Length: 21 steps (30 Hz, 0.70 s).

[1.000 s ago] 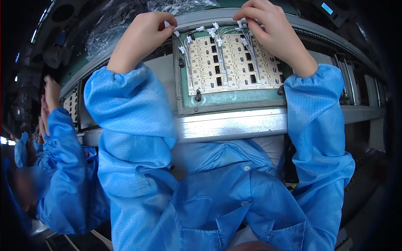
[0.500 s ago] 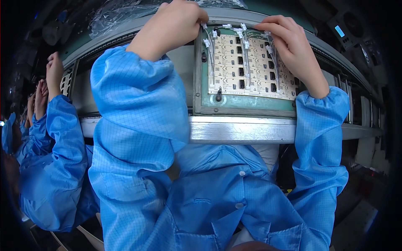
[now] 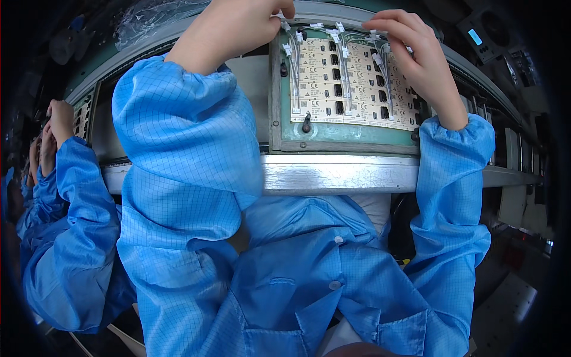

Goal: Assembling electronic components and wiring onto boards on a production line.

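A green fixture tray point(image 3: 345, 138) lies in front of me on a metal conveyor rail. It carries a cream panel of small circuit boards point(image 3: 351, 83) with black parts and thin white wires with white connectors point(image 3: 321, 30) along the far edge. My left hand point(image 3: 238, 27) reaches over the tray's far left corner, fingers curled at the wire ends. My right hand point(image 3: 416, 56) rests on the panel's right side, fingertips pinching a white connector near the top right. Both arms wear blue cleanroom sleeves.
A metal rail edge point(image 3: 339, 172) runs across just below the tray. At the left a co-worker in a blue coat point(image 3: 65, 196) works with raised hands point(image 3: 56, 119) at another tray. Crumpled clear plastic point(image 3: 154, 18) lies at the far left. Machine parts fill the right side.
The tray and panel have shifted to the right and closer in view. My left hand moved from the left of the tray to its top left corner; my right hand stayed on the panel's right side.
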Each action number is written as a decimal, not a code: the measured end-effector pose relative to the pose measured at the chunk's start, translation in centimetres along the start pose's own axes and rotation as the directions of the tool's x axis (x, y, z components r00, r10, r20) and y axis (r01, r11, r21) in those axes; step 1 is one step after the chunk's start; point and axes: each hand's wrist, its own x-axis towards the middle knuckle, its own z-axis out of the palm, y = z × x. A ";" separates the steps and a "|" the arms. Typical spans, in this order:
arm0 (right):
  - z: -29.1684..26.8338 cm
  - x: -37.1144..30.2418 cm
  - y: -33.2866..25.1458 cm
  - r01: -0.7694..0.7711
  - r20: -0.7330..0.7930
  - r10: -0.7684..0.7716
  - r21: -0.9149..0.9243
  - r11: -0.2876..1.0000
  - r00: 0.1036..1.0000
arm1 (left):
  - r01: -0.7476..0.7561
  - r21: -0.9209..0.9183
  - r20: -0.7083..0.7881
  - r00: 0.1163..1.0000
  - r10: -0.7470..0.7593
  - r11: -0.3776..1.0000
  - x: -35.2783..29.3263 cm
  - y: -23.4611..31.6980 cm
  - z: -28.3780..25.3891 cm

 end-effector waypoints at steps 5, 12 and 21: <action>0.0 -0.1 -1.8 0.128 0.149 -0.126 0.000 0.992 0.981 | 0.094 -0.269 0.349 0.937 0.006 0.959 0.6 1.5 -1.8; 0.8 -0.7 -2.2 0.062 0.186 -0.092 0.160 0.985 0.978 | -0.330 -0.137 -0.174 0.936 0.305 0.934 -2.4 1.7 -0.4; -0.5 -2.7 -5.2 0.102 0.197 -0.110 0.046 0.994 0.974 | -0.094 -0.165 0.158 0.980 0.121 0.982 -1.8 2.4 0.5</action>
